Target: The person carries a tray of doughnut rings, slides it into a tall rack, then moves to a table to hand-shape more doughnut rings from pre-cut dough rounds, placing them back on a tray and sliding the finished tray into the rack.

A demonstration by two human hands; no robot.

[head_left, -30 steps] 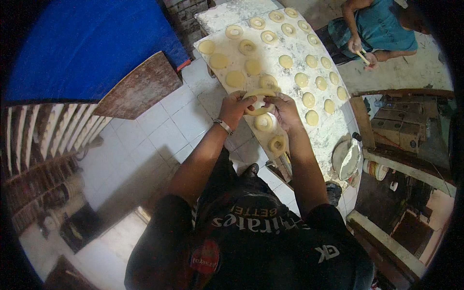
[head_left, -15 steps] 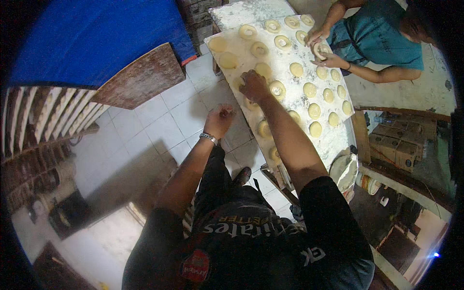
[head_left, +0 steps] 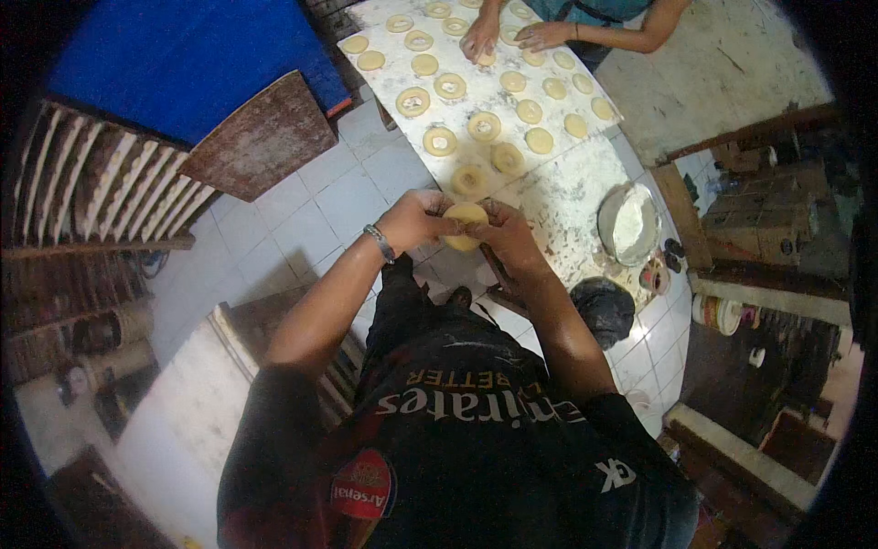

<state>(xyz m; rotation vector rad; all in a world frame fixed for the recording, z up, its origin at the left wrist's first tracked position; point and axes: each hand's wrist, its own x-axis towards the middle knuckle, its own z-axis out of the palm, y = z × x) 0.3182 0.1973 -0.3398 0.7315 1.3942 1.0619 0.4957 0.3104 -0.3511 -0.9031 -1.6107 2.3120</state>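
Observation:
My left hand (head_left: 416, 220) and my right hand (head_left: 509, 236) are closed on a round, pale yellow piece of dough (head_left: 465, 214) held between them, thumbs on its face; whether it has a hole is hidden. They are just off the near edge of a floured board (head_left: 549, 192). Several dough rings (head_left: 412, 103) and flat dough discs (head_left: 540, 140) lie in rows on it. A metal bowl of flour (head_left: 629, 218) stands near its right end, to the right of my right hand.
A co-worker's hands (head_left: 538, 35) work dough at the board's far side. A dark bundle (head_left: 602, 311) sits below the bowl. Left are a blue sheet (head_left: 192, 59), a brown board (head_left: 261, 133) and slatted racks (head_left: 101, 174). Cardboard boxes (head_left: 759, 229) are at right.
My right hand has come back from the board to meet my left, and a dough piece is now between them. The co-worker's hands have moved along the board's far side.

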